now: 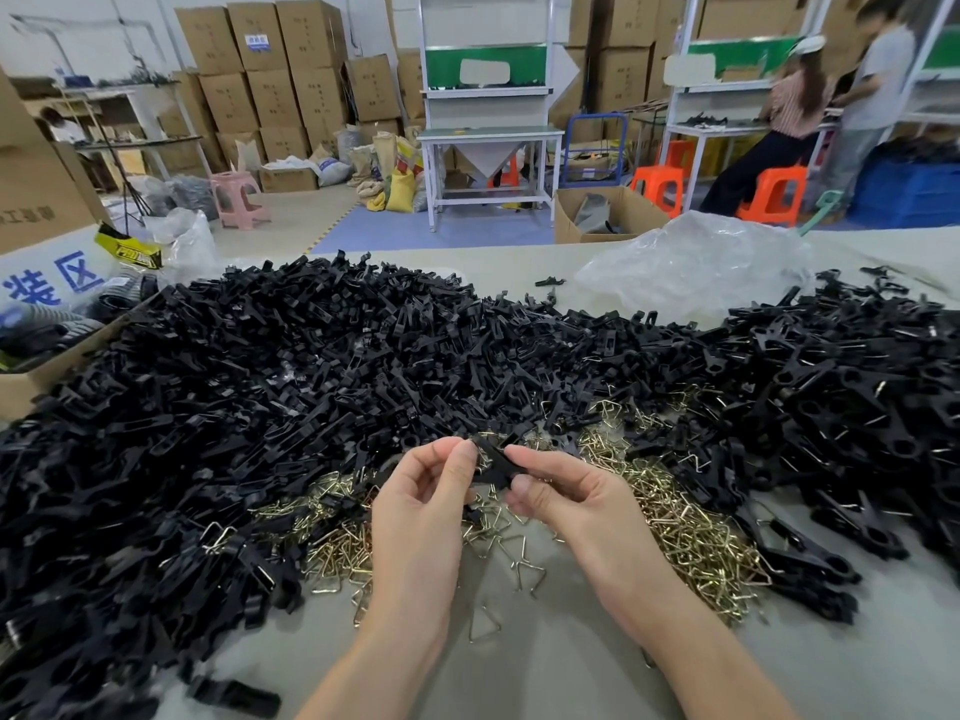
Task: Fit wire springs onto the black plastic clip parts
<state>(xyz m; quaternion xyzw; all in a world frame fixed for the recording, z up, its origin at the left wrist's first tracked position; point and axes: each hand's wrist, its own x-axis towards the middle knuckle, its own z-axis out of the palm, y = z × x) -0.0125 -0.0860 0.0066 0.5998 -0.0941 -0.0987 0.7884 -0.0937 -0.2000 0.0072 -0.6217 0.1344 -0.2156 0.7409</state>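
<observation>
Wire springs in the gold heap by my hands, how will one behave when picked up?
Probably light and stiff: each wire spring is a thin bent triangle. In the heap they interlock, so one may drag neighbours along. Unlikely to roll, since they lie flat on the table.

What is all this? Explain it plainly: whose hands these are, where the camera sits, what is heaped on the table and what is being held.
There is no machine here: a person works with bare hands. The single picture comes from a wide-angle camera worn on the person's head, looking forward and down, so the left hand and right hand reach in from below. Both pinch one black clip part between thumb and fingertips, above the table. Whether a spring is already on it cannot be told. A big heap of black clip parts covers the table on the left and across the far side. Brass-coloured wire springs, bent into triangles, lie under and beside the hands. A clear plastic bag sits farther back on the right.
</observation>
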